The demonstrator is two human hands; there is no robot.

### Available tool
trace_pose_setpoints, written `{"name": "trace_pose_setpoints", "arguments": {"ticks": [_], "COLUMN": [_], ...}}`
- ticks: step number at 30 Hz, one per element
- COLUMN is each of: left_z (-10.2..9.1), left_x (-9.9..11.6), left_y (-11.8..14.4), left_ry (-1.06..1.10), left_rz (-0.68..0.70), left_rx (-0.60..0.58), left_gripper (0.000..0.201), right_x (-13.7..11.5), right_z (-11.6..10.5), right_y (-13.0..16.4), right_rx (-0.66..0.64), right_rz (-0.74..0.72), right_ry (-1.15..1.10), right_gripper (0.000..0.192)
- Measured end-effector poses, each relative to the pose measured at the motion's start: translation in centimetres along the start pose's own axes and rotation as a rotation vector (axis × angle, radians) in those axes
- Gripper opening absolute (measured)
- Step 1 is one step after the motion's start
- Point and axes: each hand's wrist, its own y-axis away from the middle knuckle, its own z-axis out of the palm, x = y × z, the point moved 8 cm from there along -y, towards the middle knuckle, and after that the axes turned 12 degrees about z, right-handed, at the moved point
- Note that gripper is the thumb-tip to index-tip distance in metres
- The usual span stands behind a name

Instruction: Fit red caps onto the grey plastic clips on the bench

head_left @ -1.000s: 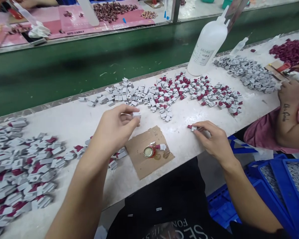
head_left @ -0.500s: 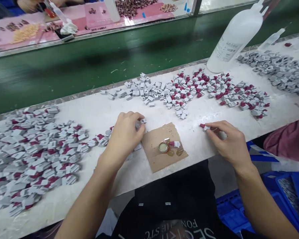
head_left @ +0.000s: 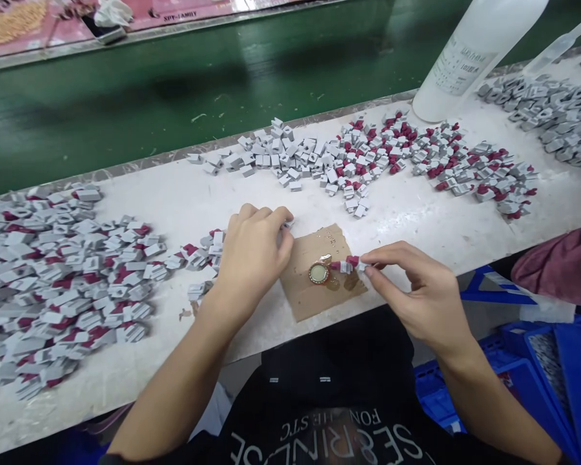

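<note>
The right hand (head_left: 419, 300) had come in from the bare table (head_left: 174, 206) to the right of the cardboard scrap (head_left: 314, 284), where it sat half a second before, and now held its small grey-and-maroon part (head_left: 354, 262) pinched between thumb and forefinger over the scrap's right edge, just beside the gold bottle cap (head_left: 318, 273) lying there. A second maroon-tipped piece (head_left: 341, 265) lay on the cardboard touching the cap, as it had throughout, and the held part was right against it.

The left hand (head_left: 252, 252) had drawn closer too: a second ago it was raised with a plain grey piece (head_left: 287, 224) at its fingertips, and now it rested at the scrap's left edge, fingers curled shut on that piece, of which only a sliver showed past the forefinger.

Both hands, then, had converged on the cardboard with one part each, which reads as the joining or glue-dabbing stage at the cap.

The heap of finished pieces (head_left: 62, 284) lay to the left, the loose grey and maroon parts (head_left: 368, 161) beyond, the white bottle (head_left: 469, 58) at the far edge by the green conveyor belt (head_left: 198, 84).
</note>
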Motion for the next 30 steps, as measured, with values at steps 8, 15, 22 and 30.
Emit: {"name": "trace_pose_setpoints", "arguments": {"ticks": [8, 15, 22, 30], "left_z": [0.2, 0.5, 0.5, 0.7], "left_x": [0.2, 0.5, 0.1, -0.4], "left_y": [0.3, 0.8, 0.6, 0.0], "left_ry": [0.02, 0.082, 0.111, 0.157], "left_rz": [-0.024, -0.008, -0.038, -0.068], "left_rx": [0.009, -0.008, 0.0, 0.012], "left_gripper": [0.028, 0.031, 0.02, 0.021], "right_x": [-1.7, -1.4, -1.8, -1.7], "right_z": [2.9, 3.5, 3.6, 3.7], "right_y": [0.5, 0.6, 0.6, 0.5], "right_rx": [-0.109, -0.126, -0.123, -0.128], "right_rz": [-0.048, -0.043, -0.059, -0.041], "right_ry": [-0.014, -0.003, -0.015, -0.019], "right_gripper": [0.023, 0.024, 0.025, 0.024]}}
